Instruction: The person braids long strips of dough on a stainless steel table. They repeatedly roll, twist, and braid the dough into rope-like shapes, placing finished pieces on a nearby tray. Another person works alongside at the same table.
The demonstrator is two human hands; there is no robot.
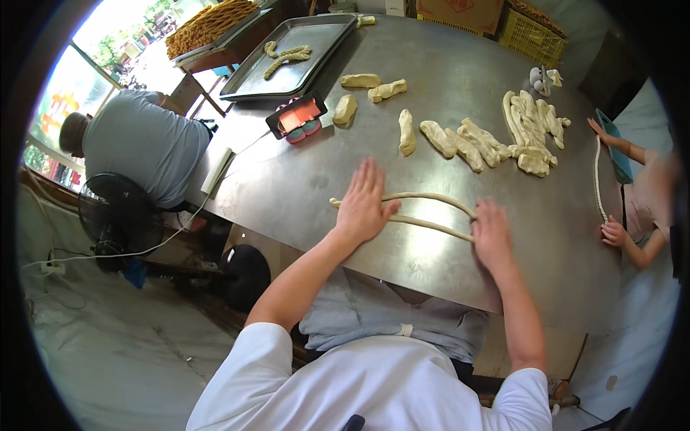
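Note:
A long dough rope [428, 195] lies doubled on the steel table, its two strands roughly side by side and bowed. My left hand [364, 204] rests flat over the strands near their left end, where a short tip pokes out past the palm. On the right, my right hand [491, 233] lies palm down over the other ends, its fingers slightly blurred. What is under both palms is hidden. Beyond my hands lie several thick dough pieces [437, 139], with a heap of dough strips [531, 121] farther right.
A metal tray [248, 81] at the back left holds twisted dough [288, 58]. Near it a phone [296, 115] leans on a pink stand. At the right edge another person's hands [613, 231] hold a twisted rope [597, 178]. A black fan [121, 215] and a seated person are left.

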